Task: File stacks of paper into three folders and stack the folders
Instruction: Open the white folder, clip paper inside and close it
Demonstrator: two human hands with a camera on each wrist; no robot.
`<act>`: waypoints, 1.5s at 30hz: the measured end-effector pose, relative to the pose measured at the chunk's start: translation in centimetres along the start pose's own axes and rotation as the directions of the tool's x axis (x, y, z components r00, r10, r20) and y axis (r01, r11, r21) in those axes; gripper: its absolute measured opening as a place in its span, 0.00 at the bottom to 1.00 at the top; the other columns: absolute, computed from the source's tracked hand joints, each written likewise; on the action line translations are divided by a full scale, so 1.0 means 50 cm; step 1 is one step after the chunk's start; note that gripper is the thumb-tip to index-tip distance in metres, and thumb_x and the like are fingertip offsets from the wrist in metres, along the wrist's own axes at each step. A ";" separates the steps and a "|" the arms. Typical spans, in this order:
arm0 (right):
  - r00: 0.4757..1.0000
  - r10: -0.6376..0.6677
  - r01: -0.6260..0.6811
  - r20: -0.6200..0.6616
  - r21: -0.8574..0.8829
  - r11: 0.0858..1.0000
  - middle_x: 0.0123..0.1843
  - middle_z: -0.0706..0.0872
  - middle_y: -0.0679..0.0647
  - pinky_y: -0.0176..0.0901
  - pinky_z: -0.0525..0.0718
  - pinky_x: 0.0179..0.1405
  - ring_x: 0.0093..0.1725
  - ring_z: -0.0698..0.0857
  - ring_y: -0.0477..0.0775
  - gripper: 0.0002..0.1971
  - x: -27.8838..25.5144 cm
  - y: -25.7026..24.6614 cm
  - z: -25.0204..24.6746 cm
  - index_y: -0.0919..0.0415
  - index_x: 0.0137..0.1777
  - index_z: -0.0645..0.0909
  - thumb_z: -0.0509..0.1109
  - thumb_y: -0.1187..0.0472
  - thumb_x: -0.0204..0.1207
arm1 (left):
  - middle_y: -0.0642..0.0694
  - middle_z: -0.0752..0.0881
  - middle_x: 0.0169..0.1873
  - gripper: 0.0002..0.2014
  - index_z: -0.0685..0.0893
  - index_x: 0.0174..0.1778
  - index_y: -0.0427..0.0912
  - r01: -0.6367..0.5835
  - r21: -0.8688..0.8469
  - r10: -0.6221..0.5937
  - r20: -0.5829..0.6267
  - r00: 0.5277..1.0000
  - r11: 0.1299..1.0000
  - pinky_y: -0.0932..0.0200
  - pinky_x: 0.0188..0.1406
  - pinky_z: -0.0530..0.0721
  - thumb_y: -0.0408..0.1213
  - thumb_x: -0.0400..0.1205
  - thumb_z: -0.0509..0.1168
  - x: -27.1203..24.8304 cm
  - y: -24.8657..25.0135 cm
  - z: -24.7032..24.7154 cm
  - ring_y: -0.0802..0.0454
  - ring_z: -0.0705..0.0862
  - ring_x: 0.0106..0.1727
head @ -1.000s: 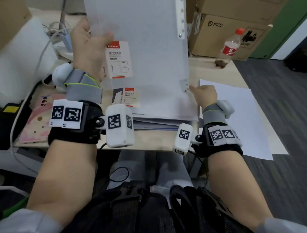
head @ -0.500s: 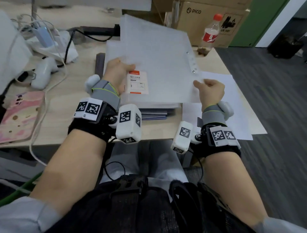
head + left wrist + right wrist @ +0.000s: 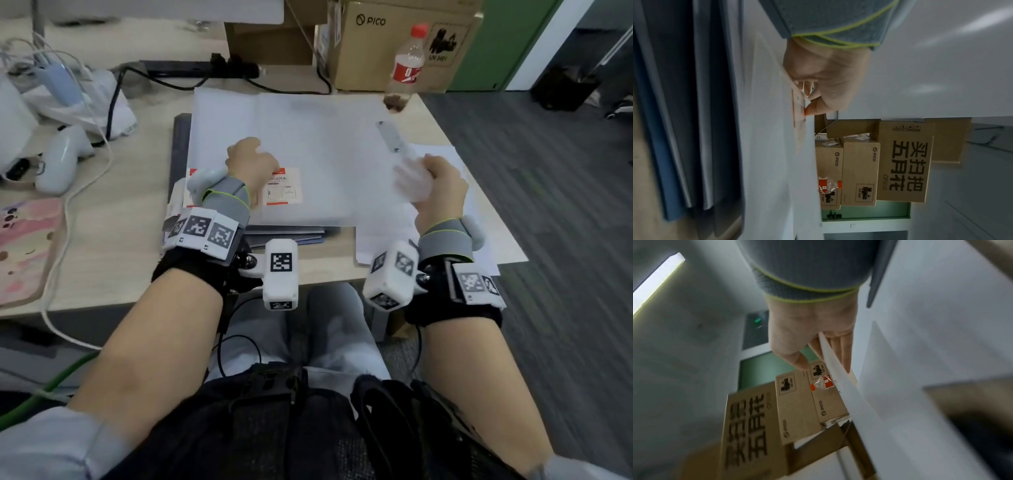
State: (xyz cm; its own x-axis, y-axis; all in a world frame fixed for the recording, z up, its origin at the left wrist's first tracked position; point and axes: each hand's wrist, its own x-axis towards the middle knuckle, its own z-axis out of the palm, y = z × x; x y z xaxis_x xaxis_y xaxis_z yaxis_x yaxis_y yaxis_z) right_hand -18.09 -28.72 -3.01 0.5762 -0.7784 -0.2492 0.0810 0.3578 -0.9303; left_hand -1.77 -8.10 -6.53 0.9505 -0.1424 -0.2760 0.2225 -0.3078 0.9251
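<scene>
A translucent white folder (image 3: 329,154) with an orange-and-white label (image 3: 284,192) lies almost flat on a stack of blue and white folders (image 3: 287,234) on the desk. My left hand (image 3: 251,164) pinches its left edge, thumb on the label (image 3: 799,104). My right hand (image 3: 438,185) grips its right edge near the metal clip strip (image 3: 390,137), with the fingers showing through the cover. In the right wrist view the folder's edge (image 3: 838,369) runs between thumb and fingers (image 3: 844,350). The left wrist view shows the blue folders (image 3: 674,113) under the white one (image 3: 772,162).
Loose white sheets (image 3: 387,240) lie right of the stack, reaching the desk's front edge. A plastic bottle (image 3: 406,68) and cardboard boxes (image 3: 376,41) stand behind. A white controller (image 3: 61,157), cables and a pink pad (image 3: 24,250) fill the left side.
The white folder has swung down from upright to nearly flat on the stack. Both hands came down with it and kept their hold on its edges.
</scene>
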 end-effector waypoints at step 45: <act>0.819 0.361 0.398 0.445 -0.895 0.200 0.85 0.32 0.57 0.66 0.37 0.80 0.82 0.32 0.70 0.58 -0.164 0.127 0.361 0.44 0.84 0.42 0.62 0.19 0.58 | 0.44 0.87 0.43 0.19 0.87 0.34 0.43 -0.236 -0.640 0.155 -0.181 0.971 0.732 0.49 0.50 0.82 0.29 0.81 0.52 -0.163 -0.020 -0.389 0.41 0.83 0.52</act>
State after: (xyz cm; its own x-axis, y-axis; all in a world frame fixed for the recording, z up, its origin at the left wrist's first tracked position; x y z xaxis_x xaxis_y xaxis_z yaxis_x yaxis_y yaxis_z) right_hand -7.63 -10.78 -2.01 0.8633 -0.2789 -0.4206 -0.4826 -0.7001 -0.5263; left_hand -5.53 11.67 -0.15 0.9969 -0.0160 -0.0777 0.0774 0.4102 0.9087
